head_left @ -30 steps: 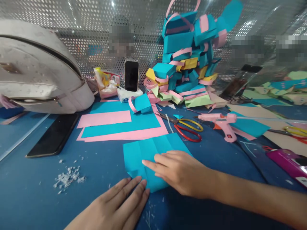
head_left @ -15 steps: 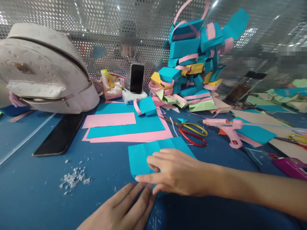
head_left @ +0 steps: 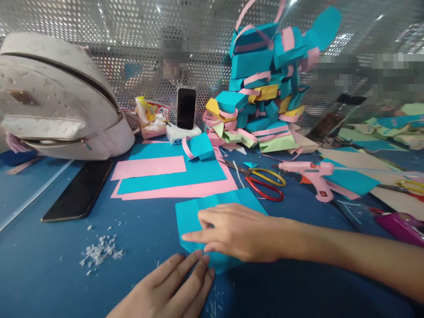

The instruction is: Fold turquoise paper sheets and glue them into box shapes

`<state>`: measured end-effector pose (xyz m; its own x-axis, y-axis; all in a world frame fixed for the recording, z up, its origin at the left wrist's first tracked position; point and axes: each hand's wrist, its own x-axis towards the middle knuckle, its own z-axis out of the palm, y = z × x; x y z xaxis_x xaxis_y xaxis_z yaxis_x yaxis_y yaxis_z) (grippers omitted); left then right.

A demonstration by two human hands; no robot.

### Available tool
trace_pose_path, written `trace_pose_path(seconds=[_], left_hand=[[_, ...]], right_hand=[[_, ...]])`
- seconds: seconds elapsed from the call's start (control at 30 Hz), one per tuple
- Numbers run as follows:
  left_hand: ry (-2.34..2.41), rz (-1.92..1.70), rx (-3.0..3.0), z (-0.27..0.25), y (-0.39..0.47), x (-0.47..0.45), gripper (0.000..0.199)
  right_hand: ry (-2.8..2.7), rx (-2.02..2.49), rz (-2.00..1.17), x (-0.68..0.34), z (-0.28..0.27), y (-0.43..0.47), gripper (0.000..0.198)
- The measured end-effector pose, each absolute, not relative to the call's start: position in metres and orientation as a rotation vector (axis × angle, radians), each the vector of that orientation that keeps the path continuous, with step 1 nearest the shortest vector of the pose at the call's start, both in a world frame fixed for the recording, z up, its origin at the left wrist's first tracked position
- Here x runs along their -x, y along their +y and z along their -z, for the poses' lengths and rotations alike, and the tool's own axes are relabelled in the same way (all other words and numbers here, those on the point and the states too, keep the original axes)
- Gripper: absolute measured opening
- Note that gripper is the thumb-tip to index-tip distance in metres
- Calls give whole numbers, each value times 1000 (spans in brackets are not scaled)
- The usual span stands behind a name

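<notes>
The right hand (head_left: 243, 232), loosely spread, presses the creased blue sheet (head_left: 190, 214) against the table (head_left: 145, 229), seemingly pinching nothing; the left hand (head_left: 170, 287) lies flat at its near edge. It should be light, easily bent, best taken by its edges. Scissors (head_left: 248, 172) lie just beyond.

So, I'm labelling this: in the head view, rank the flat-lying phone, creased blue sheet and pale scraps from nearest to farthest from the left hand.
1. Creased blue sheet, at the left hand.
2. Pale scraps, left of the hand.
3. Flat-lying phone, farther left and back.
</notes>
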<state>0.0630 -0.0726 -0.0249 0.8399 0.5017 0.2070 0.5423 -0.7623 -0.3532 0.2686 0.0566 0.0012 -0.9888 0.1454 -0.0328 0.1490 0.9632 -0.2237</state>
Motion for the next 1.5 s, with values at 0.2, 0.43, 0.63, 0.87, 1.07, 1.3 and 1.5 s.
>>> trace_pose_path(seconds=[0.2,0.43,0.63,0.87,1.07,1.3,1.5], left_hand=[[-755,114,2641,21,-69,-63,41],[-830,242,2600,26,-69,-64,37],[-868,266,2609,29,-68,-65,37],[-909,271,2624,32,-70,-70,40],[-969,230,2761,9,-75,-76,47],[-890,182,2681,5,-73,-93,39],[-775,127,2565,13,-51,-129,22]], right_hand=[[3085,-314,363,-301,0,48,37],[3103,-423,393,-308,17,36,39],[3137,-438,404,-309,19,39,38],[3197,-384,312,-311,19,36,37],[3181,-412,206,-320,10,37,37],[3435,-630,-81,-368,-11,48,26],[3330,-611,-438,-401,6,26,24]])
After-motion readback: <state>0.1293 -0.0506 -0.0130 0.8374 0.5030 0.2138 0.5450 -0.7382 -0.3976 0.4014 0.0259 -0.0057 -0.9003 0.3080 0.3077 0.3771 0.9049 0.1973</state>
